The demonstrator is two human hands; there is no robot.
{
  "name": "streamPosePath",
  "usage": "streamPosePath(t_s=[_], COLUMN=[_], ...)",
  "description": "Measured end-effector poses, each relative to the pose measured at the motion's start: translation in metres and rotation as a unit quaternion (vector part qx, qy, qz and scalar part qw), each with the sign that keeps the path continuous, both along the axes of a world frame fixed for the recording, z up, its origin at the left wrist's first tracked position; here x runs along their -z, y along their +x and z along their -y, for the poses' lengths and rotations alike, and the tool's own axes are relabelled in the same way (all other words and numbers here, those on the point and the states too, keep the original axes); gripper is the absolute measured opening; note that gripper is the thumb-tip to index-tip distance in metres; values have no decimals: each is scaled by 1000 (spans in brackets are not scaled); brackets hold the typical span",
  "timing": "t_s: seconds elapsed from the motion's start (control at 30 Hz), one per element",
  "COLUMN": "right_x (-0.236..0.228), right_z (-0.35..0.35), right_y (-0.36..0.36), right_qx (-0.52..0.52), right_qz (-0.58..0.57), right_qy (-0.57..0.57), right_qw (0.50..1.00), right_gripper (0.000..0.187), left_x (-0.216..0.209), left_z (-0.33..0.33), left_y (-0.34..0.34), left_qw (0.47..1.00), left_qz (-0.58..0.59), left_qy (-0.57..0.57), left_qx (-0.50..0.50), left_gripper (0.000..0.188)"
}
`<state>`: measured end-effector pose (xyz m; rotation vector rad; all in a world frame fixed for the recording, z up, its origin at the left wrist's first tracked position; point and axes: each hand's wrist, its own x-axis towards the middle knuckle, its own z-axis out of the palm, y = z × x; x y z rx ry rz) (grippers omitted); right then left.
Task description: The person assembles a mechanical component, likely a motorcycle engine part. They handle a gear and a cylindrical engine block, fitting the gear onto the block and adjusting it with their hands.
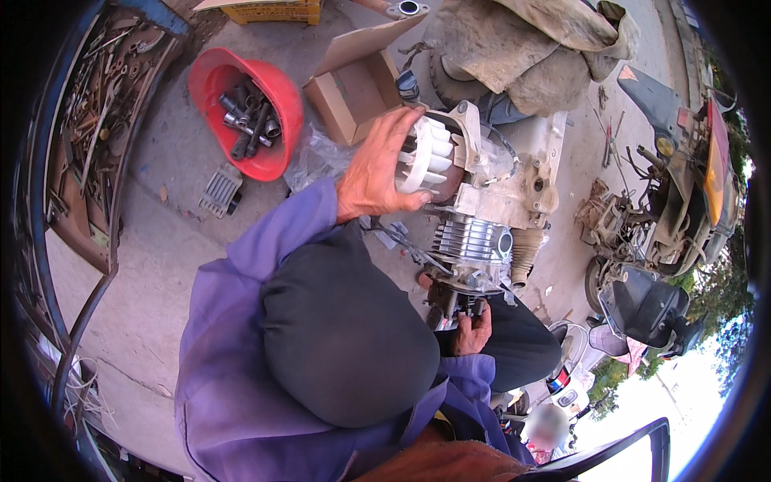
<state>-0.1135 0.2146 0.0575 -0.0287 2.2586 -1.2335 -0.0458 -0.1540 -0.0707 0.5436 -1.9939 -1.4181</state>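
Outdoors, by the look of it, I'm working over bare grey concrete ground (161, 281), strewn with parts and bending toward the rim of the head view. The engine (482, 201) sits on it, right of centre, beyond a dark-trousered knee (345, 321). My left hand (381, 165) is closed partway around the white fan (434, 153) on the engine's left side, thumb below, fingers over the top. My right hand (472, 331) is at the engine's near end, fingers curled against a small metal part (467, 305); I can't tell whether they pinch it or only touch it.

Left of the engine stand an open cardboard box (328, 104) and an upturned red helmet (285, 145) full of sockets (249, 120), with clear plastic wrap (313, 161) between them and the left sleeve. A finned metal piece (219, 190) lies just beside the helmet. Along the left edge runs a tool tray (146, 95). Well off to the right is a partly stripped motorbike (713, 177), near trees and bright sky.
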Motion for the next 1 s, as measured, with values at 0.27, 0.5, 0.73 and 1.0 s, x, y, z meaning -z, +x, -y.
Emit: streamPosePath(t_s=[0.27,0.5,0.73,1.0], right_x=[0,7,6,0], right_z=[-3,-10,-13,-3], right_y=[2,1,-3,3], right_qx=[7,7,-8,17], right_qz=[3,-4,9,33], right_qy=[-17,-24,-52,4], right_qw=[1000,1000,999,999], right_gripper=[37,34,35,40], left_x=[-7,-10,-10,-9], left_z=[-2,-2,-3,-5], left_y=[0,0,0,0], left_qw=[1000,999,998,998], left_qz=[12,23,23,25], left_qy=[28,45,59,59], left_qx=[-3,-1,-2,-1], left_gripper=[113,111,110,112])
